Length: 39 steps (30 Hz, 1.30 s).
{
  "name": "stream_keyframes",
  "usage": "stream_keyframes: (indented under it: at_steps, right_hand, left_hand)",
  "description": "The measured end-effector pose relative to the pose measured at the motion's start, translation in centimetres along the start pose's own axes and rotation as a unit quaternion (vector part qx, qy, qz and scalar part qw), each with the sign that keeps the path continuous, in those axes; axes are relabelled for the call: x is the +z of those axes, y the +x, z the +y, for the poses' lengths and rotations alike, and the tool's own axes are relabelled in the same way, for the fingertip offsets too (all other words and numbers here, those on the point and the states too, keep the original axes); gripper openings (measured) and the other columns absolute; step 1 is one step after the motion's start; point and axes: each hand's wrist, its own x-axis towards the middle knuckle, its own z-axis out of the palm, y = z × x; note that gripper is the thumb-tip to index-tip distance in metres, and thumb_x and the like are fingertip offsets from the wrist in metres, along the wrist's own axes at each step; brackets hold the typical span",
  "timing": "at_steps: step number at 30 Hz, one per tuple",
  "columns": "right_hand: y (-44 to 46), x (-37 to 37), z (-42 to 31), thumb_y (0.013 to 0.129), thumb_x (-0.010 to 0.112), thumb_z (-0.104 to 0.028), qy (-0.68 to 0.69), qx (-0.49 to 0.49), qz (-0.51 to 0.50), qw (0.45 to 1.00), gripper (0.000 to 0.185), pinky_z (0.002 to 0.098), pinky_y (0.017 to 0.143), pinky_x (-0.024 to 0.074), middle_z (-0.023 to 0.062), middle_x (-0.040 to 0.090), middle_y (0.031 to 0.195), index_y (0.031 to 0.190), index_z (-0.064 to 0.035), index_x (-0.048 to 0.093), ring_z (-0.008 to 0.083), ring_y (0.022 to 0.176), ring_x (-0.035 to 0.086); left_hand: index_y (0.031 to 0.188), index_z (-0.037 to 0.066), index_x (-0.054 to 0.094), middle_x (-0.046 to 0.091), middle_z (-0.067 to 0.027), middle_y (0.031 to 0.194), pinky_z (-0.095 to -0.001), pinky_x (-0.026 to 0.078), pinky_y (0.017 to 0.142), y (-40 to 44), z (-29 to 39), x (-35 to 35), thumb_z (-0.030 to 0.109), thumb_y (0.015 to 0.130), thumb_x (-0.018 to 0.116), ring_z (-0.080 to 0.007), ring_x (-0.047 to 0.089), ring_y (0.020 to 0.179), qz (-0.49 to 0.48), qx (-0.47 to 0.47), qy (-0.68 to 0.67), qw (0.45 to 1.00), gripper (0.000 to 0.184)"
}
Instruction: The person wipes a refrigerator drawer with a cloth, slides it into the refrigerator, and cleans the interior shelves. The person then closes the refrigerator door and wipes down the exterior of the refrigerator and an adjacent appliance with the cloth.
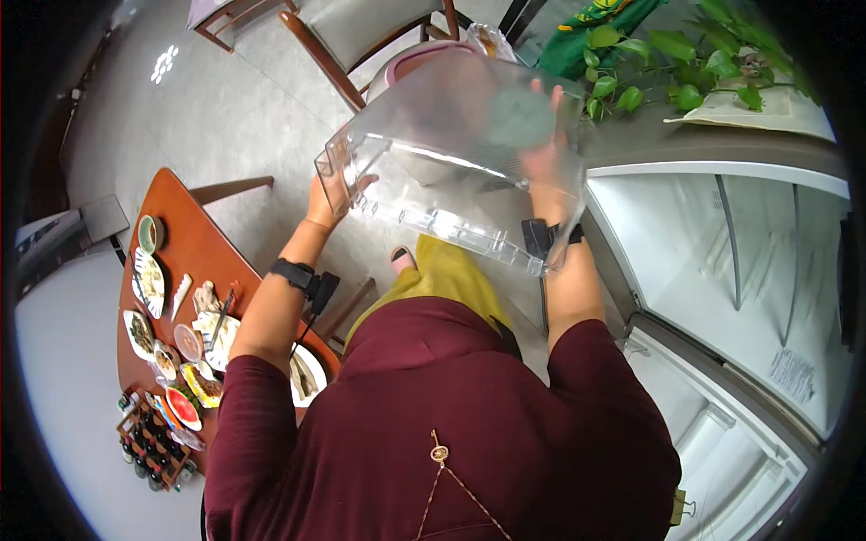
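A clear plastic fridge drawer (433,167) is held up in front of me, tilted, over the floor. My left hand (334,191) grips its left end, with the thumb apart from the fingers. At the opposite end, my right hand (545,158) supports the drawer, its fingers pointing upward and partly blurred behind the plastic. Through the see-through wall I make out a pinkish stool or chair and a greenish blur, which I cannot identify.
To my right, an open fridge (690,239) shows its white interior. A wooden table (203,234) on the left carries several dishes, a cut watermelon (183,408) and a bottle rack (153,446). A chair (347,54) stands ahead; a leafy plant (695,59) hangs upper right.
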Motion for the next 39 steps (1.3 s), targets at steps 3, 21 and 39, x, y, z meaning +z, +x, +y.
stream_keyframes:
  at_steps: [3,21,39]
  right_hand:
    - [1.9,-1.6,-1.0,0.095,0.049,-0.035,0.077,0.028,-0.051,0.995,0.052,0.0454,0.104,0.0367,0.0043,0.035,0.145,0.142,-0.0258,0.031,0.0253,0.124,0.044]
    - [0.0,0.7,-3.3,0.097,0.039,-0.024,0.045,0.017,-0.037,0.998,0.048,0.0453,0.104,0.0372,0.0046,0.034,0.147,0.145,-0.0224,0.028,0.0261,0.127,0.041]
    - [7.9,9.0,-5.4,0.097,0.048,-0.023,-0.149,0.046,-0.076,0.985,0.041,0.0356,0.095,0.0434,0.0052,0.059,0.115,0.135,-0.0118,0.042,0.0201,0.111,0.052]
  left_hand:
    - [0.14,0.004,0.03,0.048,-0.0159,0.133,-0.0341,0.046,0.093,0.5,2.1,-0.8,0.012,0.067,0.081,-0.0272,0.054,0.114,0.004,-0.033,-0.03,0.999,0.089]
    - [0.143,0.006,0.023,0.05,-0.022,0.127,-0.0395,0.05,0.085,0.2,3.3,-1.2,0.028,0.079,0.073,-0.0323,0.059,0.108,0.003,0.041,0.005,0.999,0.084]
    - [0.147,0.008,0.007,0.06,-0.0265,0.11,-0.0378,0.05,0.085,5.2,8.0,-7.4,0.037,0.097,0.044,-0.0333,0.064,0.096,0.097,-0.191,-0.499,0.84,0.069]
